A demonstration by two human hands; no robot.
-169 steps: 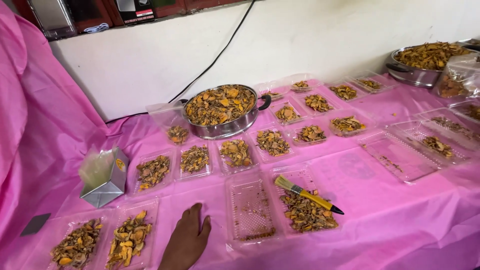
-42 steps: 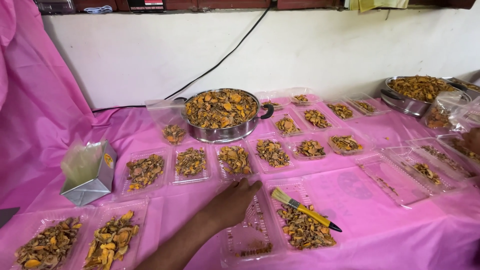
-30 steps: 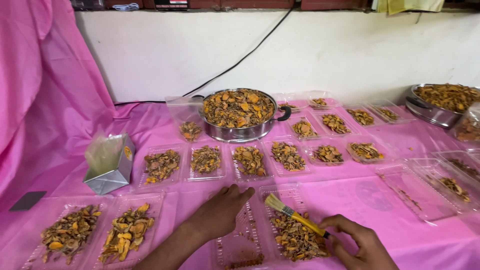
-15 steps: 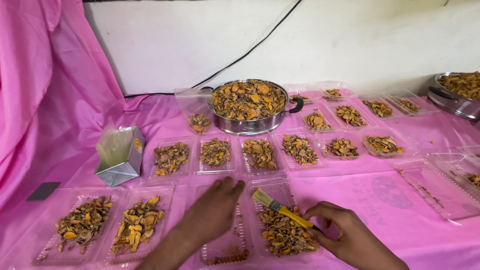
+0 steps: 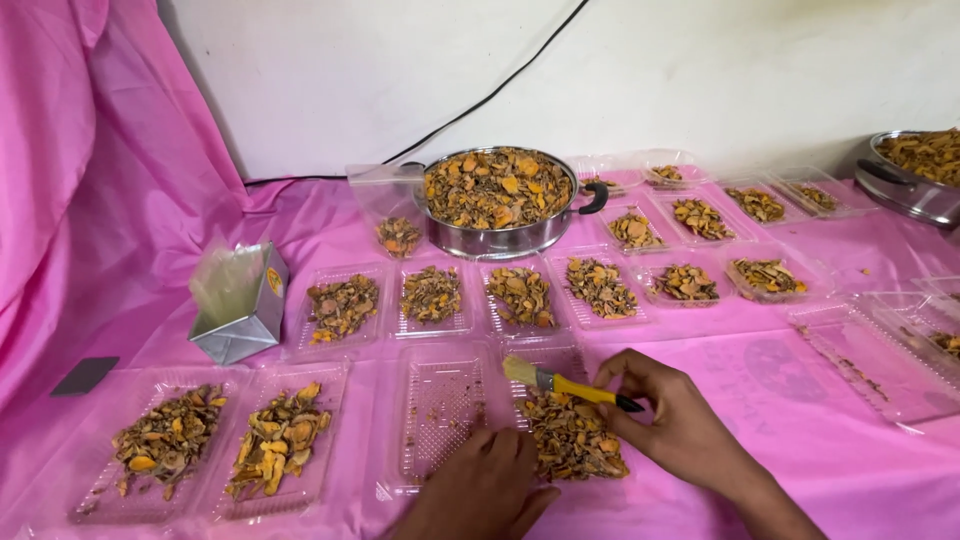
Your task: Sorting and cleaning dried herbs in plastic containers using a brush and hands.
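1. The right hand (image 5: 680,425) pinches the yellow-handled brush (image 5: 568,384) over the filled tray (image 5: 572,440), near the surface's front edge.
2. The left hand (image 5: 480,490) rests flat, fingers loosely spread, holding nothing, on the near-empty tray (image 5: 440,405).

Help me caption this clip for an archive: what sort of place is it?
Probably a small home or market food-packing table: a pink plastic-covered table, rows of clear plastic trays of dried orange-brown slices, and a round steel pan heaped with them. The right hand holds a yellow-handled brush.

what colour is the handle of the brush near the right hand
Yellow with a black tip, seen in the head view: the brush lies across a tray by the right hand.
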